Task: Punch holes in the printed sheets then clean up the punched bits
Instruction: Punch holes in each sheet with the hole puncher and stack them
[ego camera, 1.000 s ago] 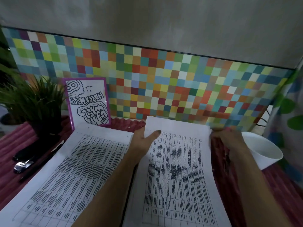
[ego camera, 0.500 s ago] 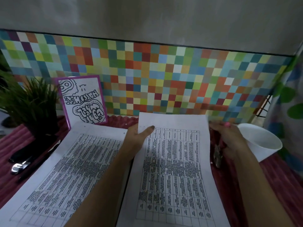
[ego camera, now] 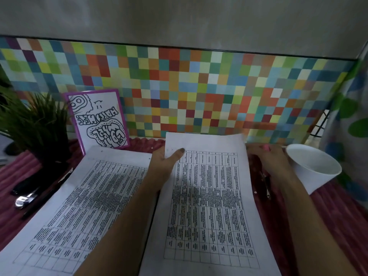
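Head view. The bench (ego camera: pixel 336 232) is lying under a ribbed dark-red cloth (ego camera: pixel 14 174) and running back to a wall band of small coloured squares (ego camera: pixel 199 92). Plain grey wall (ego camera: pixel 179 16) is rising above the band. A curtain with green and blue spots (ego camera: pixel 356 120) is hanging at the right edge, with a bit of black wire grid (ego camera: pixel 320 126) showing beside it.

Two printed sheets are lying side by side. The left sheet (ego camera: pixel 79 206) is lying flat and showing punched holes along its far edge. The left hand (ego camera: pixel 163 166) is pinching the right sheet (ego camera: pixel 211 206) at its far left corner, thumb on top. Pale punched bits (ego camera: pixel 185 173) are sitting scattered over this sheet's printed table. One more is lying on the cloth just beside the sheet's right edge.

The right hand (ego camera: pixel 268 162) is resting low over the cloth, between the right sheet and a white cup (ego camera: pixel 314 172). Its fingers are bending downward, and I cannot tell whether they are holding anything. A slim dark tool with a metal tip (ego camera: pixel 267 186) is showing under the wrist. The two hands are working apart, with the sheet's far edge between them.

Left side: a grassy potted plant (ego camera: pixel 33 124) is standing at the back. A purple-framed card (ego camera: pixel 99 120) with black doodle lettering is leaning on the squares. A black-and-metal tool (ego camera: pixel 23 198) is lying beside the left sheet.
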{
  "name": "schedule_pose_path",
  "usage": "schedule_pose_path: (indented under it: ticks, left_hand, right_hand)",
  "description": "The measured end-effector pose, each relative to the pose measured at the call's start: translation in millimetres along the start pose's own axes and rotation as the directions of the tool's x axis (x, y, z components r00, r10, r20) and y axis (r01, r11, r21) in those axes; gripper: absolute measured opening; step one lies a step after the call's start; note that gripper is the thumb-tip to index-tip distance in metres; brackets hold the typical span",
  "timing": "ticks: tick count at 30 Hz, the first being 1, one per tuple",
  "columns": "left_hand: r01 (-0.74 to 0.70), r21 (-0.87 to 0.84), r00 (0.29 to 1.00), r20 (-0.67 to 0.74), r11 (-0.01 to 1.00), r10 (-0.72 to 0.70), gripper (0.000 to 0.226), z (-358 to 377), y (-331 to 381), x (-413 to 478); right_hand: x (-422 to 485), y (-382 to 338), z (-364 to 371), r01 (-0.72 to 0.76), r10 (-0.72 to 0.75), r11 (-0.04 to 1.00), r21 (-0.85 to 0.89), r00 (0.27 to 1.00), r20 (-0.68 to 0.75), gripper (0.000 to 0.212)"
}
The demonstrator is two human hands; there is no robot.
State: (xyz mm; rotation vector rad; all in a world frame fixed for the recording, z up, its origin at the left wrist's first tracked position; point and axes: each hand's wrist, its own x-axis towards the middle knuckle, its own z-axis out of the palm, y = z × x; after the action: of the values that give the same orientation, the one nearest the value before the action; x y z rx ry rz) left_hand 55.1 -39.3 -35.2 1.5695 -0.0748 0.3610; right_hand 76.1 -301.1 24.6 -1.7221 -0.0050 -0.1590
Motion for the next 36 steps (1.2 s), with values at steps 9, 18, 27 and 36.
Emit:
schedule_pose_path:
  ticks: [9,18,27,36]
  left_hand:
    - [0.048,-0.029,0.999,0.026,0.998,-0.047,0.027,0,1,0]
    - [0.003,-0.044,0.998,-0.066,0.999,-0.006,0.04,4,1,0]
    - [-0.074,0.126,0.987,-0.131,0.989,0.091,0.063,5,-2,0]
    - [-0.055,0.098,0.992,-0.111,0.994,0.066,0.038,10,7,-1]
  right_hand:
    - [2,3,0,0.032,-0.035,0.997,0.063,0.999,0.036,0.02]
    - [2,7,1,0.077,-0.08,0.991,0.109,0.997,0.016,0.028]
    - [14,22,9,0.215,-0.205,0.956,0.199,0.976,-0.07,0.042]
    - [13,18,-1,0.216,-0.21,0.937,0.276,0.976,-0.05,0.052]
